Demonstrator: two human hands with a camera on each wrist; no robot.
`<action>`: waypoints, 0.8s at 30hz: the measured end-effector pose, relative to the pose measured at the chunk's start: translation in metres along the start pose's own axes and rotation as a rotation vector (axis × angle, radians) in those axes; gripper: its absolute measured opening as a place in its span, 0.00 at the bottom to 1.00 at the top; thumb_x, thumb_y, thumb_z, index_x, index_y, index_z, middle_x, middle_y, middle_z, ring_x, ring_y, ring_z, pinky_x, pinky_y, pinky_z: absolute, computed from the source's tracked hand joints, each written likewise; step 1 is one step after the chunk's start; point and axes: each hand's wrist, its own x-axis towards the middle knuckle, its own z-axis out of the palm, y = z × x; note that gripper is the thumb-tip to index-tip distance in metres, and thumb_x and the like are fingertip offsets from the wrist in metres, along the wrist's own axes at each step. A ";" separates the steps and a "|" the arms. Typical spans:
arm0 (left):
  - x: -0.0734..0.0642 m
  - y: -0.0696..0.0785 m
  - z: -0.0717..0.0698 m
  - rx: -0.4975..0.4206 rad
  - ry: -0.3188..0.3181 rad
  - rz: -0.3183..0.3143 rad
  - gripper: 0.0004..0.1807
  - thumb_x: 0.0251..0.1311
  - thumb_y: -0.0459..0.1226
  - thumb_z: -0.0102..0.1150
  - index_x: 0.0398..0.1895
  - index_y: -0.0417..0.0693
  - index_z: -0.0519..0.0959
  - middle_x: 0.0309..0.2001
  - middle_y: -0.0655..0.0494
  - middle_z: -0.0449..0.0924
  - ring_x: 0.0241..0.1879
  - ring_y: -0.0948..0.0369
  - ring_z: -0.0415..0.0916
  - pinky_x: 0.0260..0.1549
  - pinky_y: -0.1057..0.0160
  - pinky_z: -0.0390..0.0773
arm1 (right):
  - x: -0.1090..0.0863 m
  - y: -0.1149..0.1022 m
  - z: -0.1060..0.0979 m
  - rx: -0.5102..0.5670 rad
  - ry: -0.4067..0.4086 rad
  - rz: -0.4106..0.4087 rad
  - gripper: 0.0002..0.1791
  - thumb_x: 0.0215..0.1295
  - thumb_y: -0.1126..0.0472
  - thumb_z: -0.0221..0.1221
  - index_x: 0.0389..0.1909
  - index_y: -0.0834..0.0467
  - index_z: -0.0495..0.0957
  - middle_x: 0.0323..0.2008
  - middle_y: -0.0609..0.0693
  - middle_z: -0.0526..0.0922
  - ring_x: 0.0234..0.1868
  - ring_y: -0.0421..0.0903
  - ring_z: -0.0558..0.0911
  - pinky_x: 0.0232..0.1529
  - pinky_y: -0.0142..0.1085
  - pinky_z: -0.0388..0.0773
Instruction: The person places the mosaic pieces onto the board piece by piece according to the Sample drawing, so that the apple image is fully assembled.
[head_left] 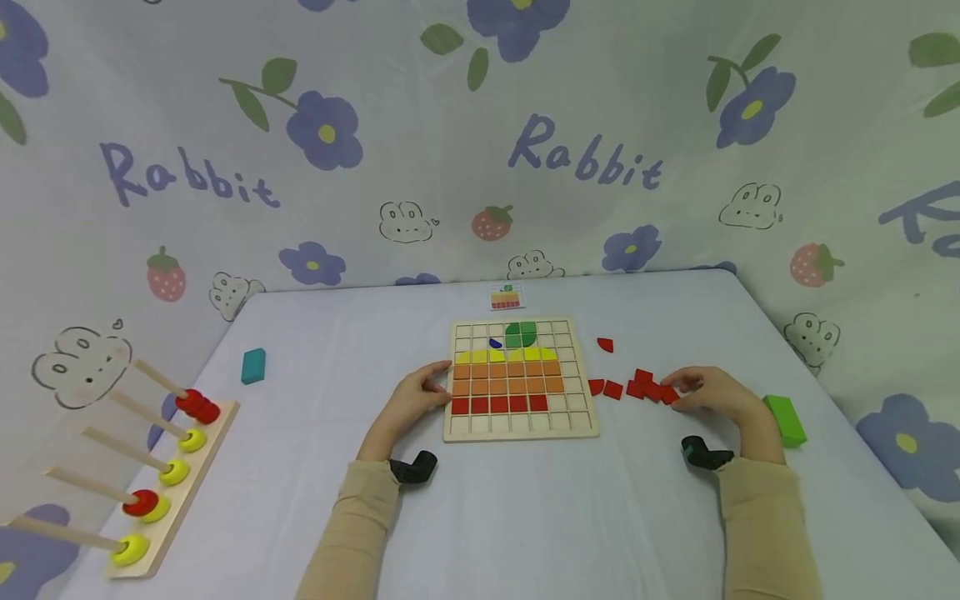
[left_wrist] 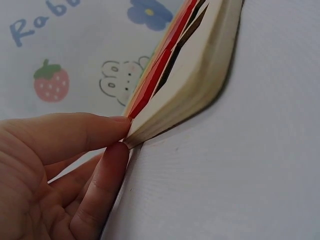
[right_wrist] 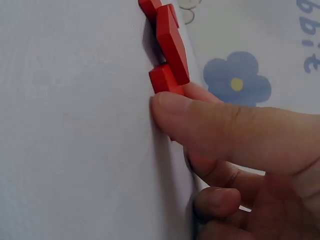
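My left hand (head_left: 415, 398) is at the left edge of the wooden grid board (head_left: 487, 423), holding it by thumb and fingertip; the left wrist view shows both at the rim. Rows of yellow, orange (head_left: 498, 386) and red tiles (head_left: 498, 405) lie in the grid, with green pieces (head_left: 521, 335) and a blue piece (head_left: 495, 342) above. To the board's right, my right hand (head_left: 708, 390) pinches a red square tile (head_left: 670, 395), partly covered by the thumb in the right wrist view. Several loose red tiles (head_left: 635, 389) lie beside it.
A small pattern card (head_left: 507, 297) lies behind the board. A bead stacker with wooden pegs (head_left: 183, 492) stands far left, near a teal block (head_left: 253, 366). Beside the right forearm is a green block (head_left: 785, 421). Patterned cloth (head_left: 420, 150) hangs behind the white table.
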 end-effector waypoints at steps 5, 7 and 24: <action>-0.001 -0.001 0.001 -0.037 -0.009 0.001 0.33 0.51 0.31 0.64 0.63 0.49 0.68 0.33 0.49 0.76 0.33 0.59 0.71 0.33 0.65 0.70 | -0.002 0.001 0.002 0.006 0.126 0.071 0.26 0.56 0.57 0.62 0.54 0.66 0.72 0.49 0.65 0.70 0.46 0.55 0.69 0.35 0.35 0.69; -0.001 -0.001 0.001 -0.031 -0.009 0.002 0.33 0.51 0.31 0.64 0.63 0.50 0.68 0.33 0.50 0.76 0.33 0.59 0.71 0.33 0.65 0.70 | -0.001 0.002 0.004 0.046 0.190 0.081 0.28 0.59 0.55 0.60 0.57 0.65 0.69 0.54 0.66 0.69 0.47 0.55 0.70 0.35 0.32 0.70; 0.002 -0.003 0.000 -0.046 -0.006 -0.008 0.33 0.51 0.31 0.64 0.63 0.51 0.68 0.33 0.49 0.76 0.32 0.59 0.70 0.31 0.65 0.70 | 0.034 -0.080 0.077 0.128 0.045 -0.083 0.24 0.50 0.54 0.68 0.49 0.56 0.78 0.37 0.54 0.75 0.31 0.49 0.73 0.28 0.36 0.71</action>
